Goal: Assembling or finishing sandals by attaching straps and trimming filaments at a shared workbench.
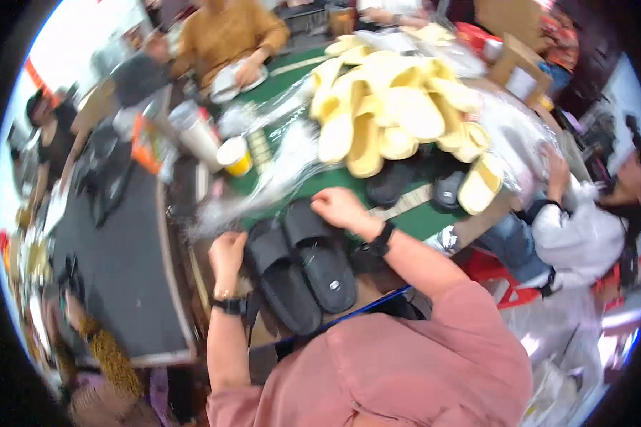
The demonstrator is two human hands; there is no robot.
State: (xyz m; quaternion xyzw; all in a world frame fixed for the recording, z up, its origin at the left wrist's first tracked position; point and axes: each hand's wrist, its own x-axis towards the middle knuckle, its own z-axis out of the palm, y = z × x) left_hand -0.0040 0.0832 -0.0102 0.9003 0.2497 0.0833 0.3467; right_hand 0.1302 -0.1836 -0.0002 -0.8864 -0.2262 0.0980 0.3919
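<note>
We are looking down over a pink shirt [420, 356] at a pair of black slippers [303, 267], lying side by side on the near edge of the table [292, 78], soles down and toes pointing away from us, the two touching along their inner sides. Our left hand [226, 255] is resting against the outer side of the left slipper, fingers curled toward it; how firmly it is gripping, we cannot tell, the picture is blurring there. Our right hand [338, 208] is sitting at the far end of the right slipper, closed into a loose fist on the strap, knuckles up. Both wrists are wearing dark bands.

Just beyond the right hand, a big heap of yellow slippers [388, 107] is piling up on the green table top, with a couple of dark slippers [413, 186] tucked under its near edge. Clear plastic wrap [263, 185] is trailing from the heap toward our left hand. A yellow cup [235, 155] is standing to the left of the wrap, near a tall white container [196, 132].

Across the table a person in a mustard top [224, 35] is leaning over a white plate. At the right, another person in a white sleeve [584, 228] is reaching a hand up to the plastic by the heap.
</note>
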